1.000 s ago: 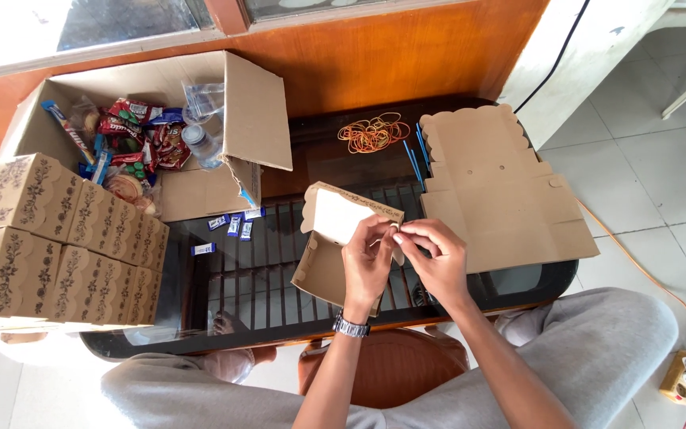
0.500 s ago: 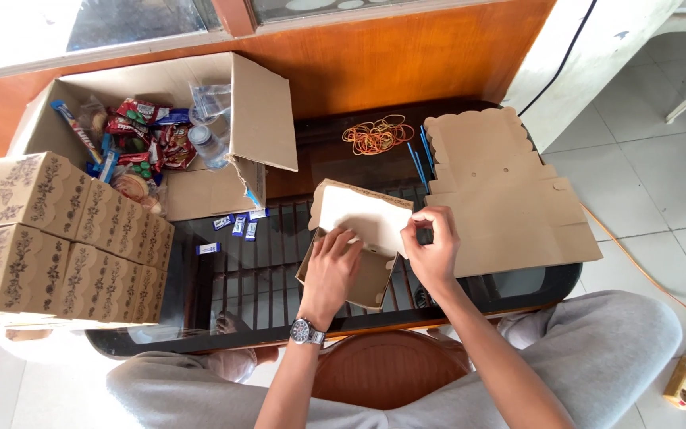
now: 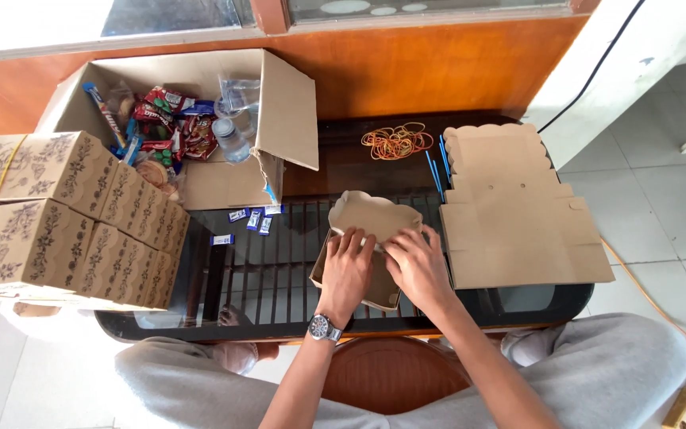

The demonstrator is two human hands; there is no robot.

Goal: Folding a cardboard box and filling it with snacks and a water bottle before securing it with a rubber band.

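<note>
On dark glass-topped slatted table (image 3: 224,278) beside tiled floor: left hand (image 3: 347,270), right hand (image 3: 416,266) pressing flat, fingers spread, gripping nothing, on half-folded brown cardboard box (image 3: 375,218).

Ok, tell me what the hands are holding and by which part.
Both the left hand and right hand press on the half-folded cardboard box, at its open middle below the raised scalloped lid; no lifted grip shows.

Four small sachets (image 3: 248,221), one open carton (image 3: 200,127), one half-folded box (image 3: 371,218), two hands (image 3: 383,270).
</note>
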